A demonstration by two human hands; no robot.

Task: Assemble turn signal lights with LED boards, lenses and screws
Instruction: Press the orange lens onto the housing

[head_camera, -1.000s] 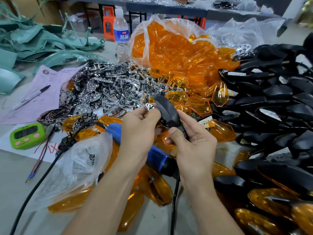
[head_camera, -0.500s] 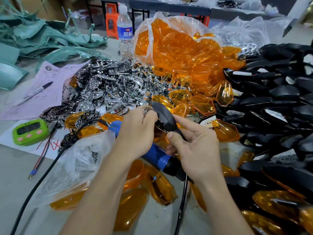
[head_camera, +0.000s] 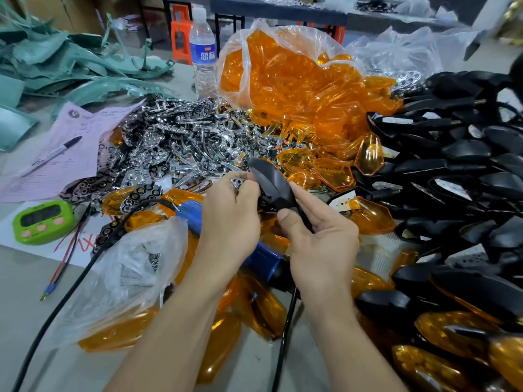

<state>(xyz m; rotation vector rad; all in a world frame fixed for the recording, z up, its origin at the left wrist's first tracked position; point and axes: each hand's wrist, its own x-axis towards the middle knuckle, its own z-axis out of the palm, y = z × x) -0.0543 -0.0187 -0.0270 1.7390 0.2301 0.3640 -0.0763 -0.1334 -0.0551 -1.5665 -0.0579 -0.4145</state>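
Pinching a small chrome reflector (head_camera: 237,182), the left hand (head_camera: 229,222) brings it against the black housing (head_camera: 271,188), which the right hand (head_camera: 319,250) clasps between thumb and fingers. The housing looks like light, stiff plastic, probably best held at its stalk.

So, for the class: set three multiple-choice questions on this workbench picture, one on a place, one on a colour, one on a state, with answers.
1. Where does the marker pen lie?
A. on the pink paper
B. inside the lens bag
C. on the floor

2. What colour is the timer?
A. blue
B. green
C. red

3. The black housing at centre is:
A. lying loose in the pile
B. gripped in the right hand
C. sealed in a bag

Answers: 1 A, the pen rests across the pink sheet. 2 B, its case is bright green. 3 B, the right thumb and fingers curl round its stem, while the left hand pinches a chrome part beside it.
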